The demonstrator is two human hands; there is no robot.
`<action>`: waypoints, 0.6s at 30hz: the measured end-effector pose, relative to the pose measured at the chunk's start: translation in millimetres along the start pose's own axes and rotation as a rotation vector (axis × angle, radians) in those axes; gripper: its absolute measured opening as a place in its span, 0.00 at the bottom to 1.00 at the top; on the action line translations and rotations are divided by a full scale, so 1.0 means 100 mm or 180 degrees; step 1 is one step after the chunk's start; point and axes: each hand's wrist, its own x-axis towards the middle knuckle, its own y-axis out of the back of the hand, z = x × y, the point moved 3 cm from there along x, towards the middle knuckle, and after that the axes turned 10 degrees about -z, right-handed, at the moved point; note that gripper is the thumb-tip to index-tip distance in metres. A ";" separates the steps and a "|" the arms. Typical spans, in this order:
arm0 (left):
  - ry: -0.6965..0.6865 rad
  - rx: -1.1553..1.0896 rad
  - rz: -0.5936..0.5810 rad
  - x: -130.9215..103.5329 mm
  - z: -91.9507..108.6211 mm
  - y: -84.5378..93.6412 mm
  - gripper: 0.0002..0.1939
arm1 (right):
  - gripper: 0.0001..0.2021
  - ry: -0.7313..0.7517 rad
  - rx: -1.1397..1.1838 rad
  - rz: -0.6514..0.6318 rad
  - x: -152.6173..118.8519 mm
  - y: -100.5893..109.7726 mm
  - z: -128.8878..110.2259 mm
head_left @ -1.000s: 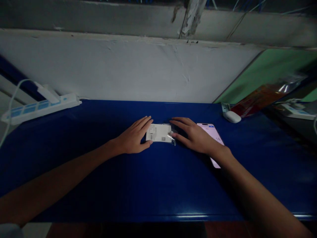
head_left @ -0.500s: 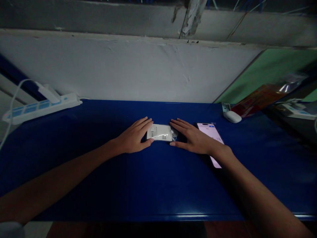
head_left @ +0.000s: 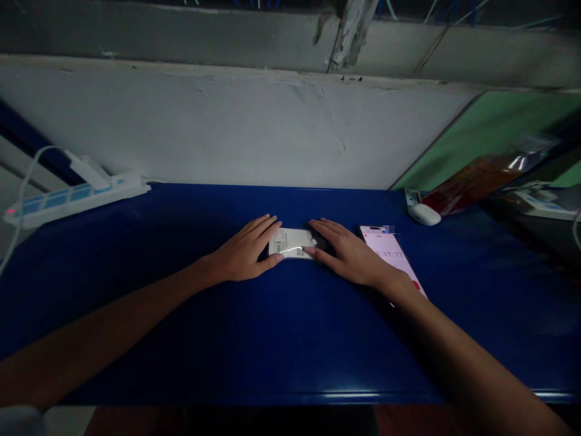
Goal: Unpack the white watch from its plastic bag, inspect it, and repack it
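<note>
Flat on the blue table (head_left: 254, 339) lies a small clear packet (head_left: 293, 241) with a white printed label and a darker right end. My left hand (head_left: 249, 248) rests palm down at its left end, fingers stretched out, with the index finger and thumb at the packet's edges. At the right end lies my right hand (head_left: 347, 251), its fingers extended along the far side and its thumb over the label's right part. Part of the packet's right end is hidden under this hand. Right of it, a lit phone (head_left: 393, 251) lies partly beneath my forearm.
A white power strip (head_left: 77, 197) with a plugged-in charger and cable stands at the far left. Toward the back right are a white rounded device (head_left: 424, 213) and a bag with reddish-brown contents (head_left: 476, 178). A white wall (head_left: 254, 127) closes off the table's back edge.
My right thumb has moved left and up onto the packet, and the right forearm has shifted a little left over the phone. The left hand has hardly moved.
</note>
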 end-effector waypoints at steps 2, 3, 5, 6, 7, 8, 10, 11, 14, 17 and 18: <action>0.0001 0.0003 0.0034 0.00 -0.01 0.00 0.33 | 0.31 0.0055 -0.0092 0.0095 0.01 -0.03 -0.10; -0.0006 -0.0001 0.0053 0.00 -0.01 0.00 0.33 | 0.30 0.0055 -0.0119 0.0159 0.02 -0.04 -0.14; -0.0031 -0.0022 0.0072 0.00 -0.01 0.00 0.33 | 0.28 0.0003 -0.0131 0.0286 0.02 -0.06 -0.19; -0.0045 -0.0030 0.0074 0.00 -0.01 -0.01 0.33 | 0.27 -0.0025 -0.0123 0.0329 0.02 -0.08 -0.19; -0.0059 -0.0031 0.0076 0.00 -0.01 -0.01 0.33 | 0.26 -0.0038 -0.0109 0.0351 0.03 -0.09 -0.19; -0.0072 -0.0027 0.0077 0.00 -0.01 -0.01 0.33 | 0.26 -0.0031 -0.0094 0.0351 0.03 -0.10 -0.18; -0.0084 -0.0020 0.0079 0.00 -0.01 0.00 0.32 | 0.25 0.0028 -0.0073 0.0309 0.03 -0.12 -0.16; -0.0086 -0.0022 0.0076 0.01 -0.01 0.00 0.32 | 0.25 0.0060 -0.0063 0.0281 0.04 -0.13 -0.15; -0.0088 -0.0051 0.0060 0.01 -0.01 0.00 0.32 | 0.24 0.0099 -0.0017 0.0217 0.04 -0.14 -0.12; -0.0091 -0.0063 0.0046 0.01 -0.01 0.00 0.32 | 0.23 0.0108 0.0027 0.0177 0.04 -0.14 -0.11; -0.0096 -0.0058 0.0045 0.01 -0.01 0.00 0.32 | 0.23 0.0134 0.0019 0.0151 0.04 -0.13 -0.11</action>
